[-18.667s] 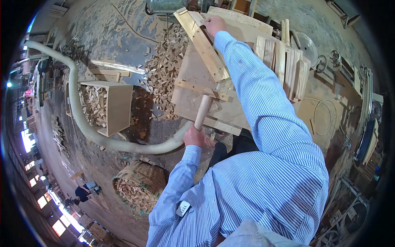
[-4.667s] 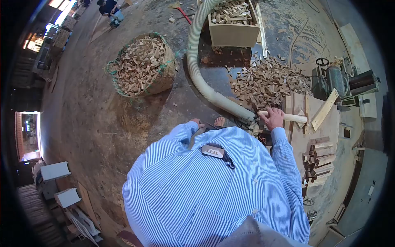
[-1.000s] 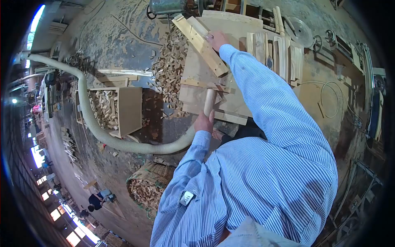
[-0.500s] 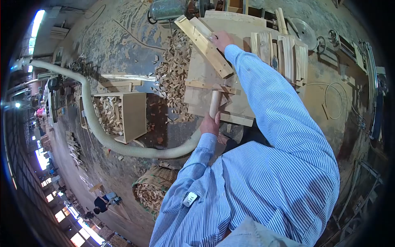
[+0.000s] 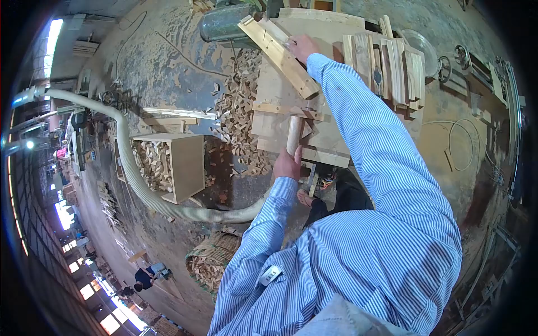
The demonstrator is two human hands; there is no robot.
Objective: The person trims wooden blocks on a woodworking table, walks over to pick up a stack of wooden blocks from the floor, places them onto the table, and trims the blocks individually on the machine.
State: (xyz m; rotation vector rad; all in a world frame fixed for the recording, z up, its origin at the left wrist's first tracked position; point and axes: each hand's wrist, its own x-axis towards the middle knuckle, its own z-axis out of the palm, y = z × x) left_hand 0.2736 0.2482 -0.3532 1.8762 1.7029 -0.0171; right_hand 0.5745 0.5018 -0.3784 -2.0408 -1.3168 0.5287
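Observation:
My left hand is wrapped around a pale round tube, which points away from me over the near part of the board-topped work table. A ribbed hose runs behind my left sleeve; its join with the tube is hidden. Farther forward, my right hand has its fingers closed at the end of a flat wooden piece. That piece lies along a slanted wooden bar with holes in it. A thin wooden strip crosses the table between my hands.
Several wood lengths are lined up right of my right arm. Offcuts cover the floor left of the table. An open box and a woven basket hold more offcuts. A green motor stands beyond. Another person is far left.
The view has shifted slightly, and more of my leg and foot shows below the table. Both hands keep nearly the same places and grips.

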